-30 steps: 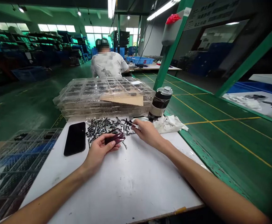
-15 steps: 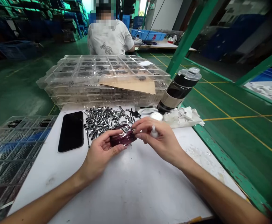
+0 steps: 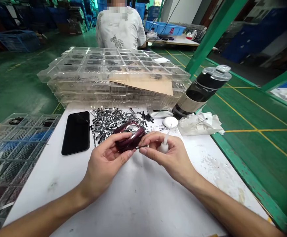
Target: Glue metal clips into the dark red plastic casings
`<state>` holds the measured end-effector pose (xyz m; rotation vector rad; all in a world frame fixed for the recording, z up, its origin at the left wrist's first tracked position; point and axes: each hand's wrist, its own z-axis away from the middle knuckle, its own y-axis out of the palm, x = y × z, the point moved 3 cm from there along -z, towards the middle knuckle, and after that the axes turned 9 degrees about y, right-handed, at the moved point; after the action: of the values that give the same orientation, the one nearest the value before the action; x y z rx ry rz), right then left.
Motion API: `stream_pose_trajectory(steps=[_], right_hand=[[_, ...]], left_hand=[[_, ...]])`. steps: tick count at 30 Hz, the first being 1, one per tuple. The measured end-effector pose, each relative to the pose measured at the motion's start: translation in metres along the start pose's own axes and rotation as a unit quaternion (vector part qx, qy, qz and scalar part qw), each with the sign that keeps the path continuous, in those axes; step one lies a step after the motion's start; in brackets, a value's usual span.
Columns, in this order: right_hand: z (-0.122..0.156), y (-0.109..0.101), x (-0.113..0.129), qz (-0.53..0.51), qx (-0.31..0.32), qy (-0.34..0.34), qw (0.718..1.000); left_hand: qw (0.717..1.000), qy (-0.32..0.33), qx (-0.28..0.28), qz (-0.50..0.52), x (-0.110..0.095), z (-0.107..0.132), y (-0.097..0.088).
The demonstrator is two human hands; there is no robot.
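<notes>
A glossy dark red frame (image 3: 131,137), ring-like with an open middle, is gripped between the thumb and fingers of my left hand (image 3: 106,154). My right hand (image 3: 169,154) is closed beside it. Its thumb and index finger pinch a thin dark strip (image 3: 142,147), whose tip reaches the frame's lower edge. A small white dropper bottle (image 3: 163,147) with a narrow nozzle is tucked in the same hand, nozzle pointing up. Just behind the frame spreads a pile of small shiny metal pieces (image 3: 106,121) with dark ends.
On the white table (image 3: 133,204), a black phone (image 3: 76,132) lies left. Stacked clear compartment trays (image 3: 89,85) with cardboard (image 3: 143,85) stand behind. A white round lid-like thing (image 3: 170,122), dark bottle (image 3: 200,92) and crumpled tissue (image 3: 200,124) lie right. A person (image 3: 120,28) sits beyond.
The dark red frame has tilted up in my left hand, showing more of its opening. My right hand has turned, so the dark strip and the dropper's nozzle now show. The view has shifted slightly.
</notes>
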<state>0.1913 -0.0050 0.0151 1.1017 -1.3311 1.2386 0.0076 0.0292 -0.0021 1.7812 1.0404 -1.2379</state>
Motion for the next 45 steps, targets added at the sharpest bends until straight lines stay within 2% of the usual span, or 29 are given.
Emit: stream_pose_trajectory(steps=[3, 11, 19, 24, 32, 37, 41, 45], right_hand=[[0.000, 0.003, -0.002, -0.006, -0.011, -0.036, 0.999], [0.003, 0.004, -0.002, 0.056, -0.016, -0.062, 0.996], [0.005, 0.005, 0.001, 0.076, -0.023, -0.055, 0.995], [0.004, 0.007, 0.000, 0.052, -0.032, -0.049, 0.997], [0.009, 0.008, -0.001, 0.089, -0.058, -0.056, 0.993], [0.005, 0.008, -0.003, 0.127, -0.050, -0.044, 0.990], [0.000, 0.004, -0.003, 0.075, -0.034, 0.003, 0.997], [-0.002, 0.004, -0.003, 0.020, -0.014, 0.019, 1.000]], left_hand=[[1.000, -0.002, -0.006, -0.005, 0.000, 0.002, 0.001], [1.000, 0.004, -0.011, -0.027, -0.001, 0.011, 0.005], [0.996, 0.057, -0.033, -0.060, -0.002, 0.016, 0.006], [0.992, 0.085, -0.035, -0.090, -0.006, 0.018, 0.007], [0.987, 0.067, -0.044, -0.137, -0.008, 0.018, 0.004], [0.993, 0.012, -0.060, -0.096, -0.002, 0.013, 0.002], [0.994, 0.009, -0.067, -0.088, -0.003, 0.009, 0.000], [0.993, 0.015, -0.069, -0.091, -0.004, 0.009, 0.000]])
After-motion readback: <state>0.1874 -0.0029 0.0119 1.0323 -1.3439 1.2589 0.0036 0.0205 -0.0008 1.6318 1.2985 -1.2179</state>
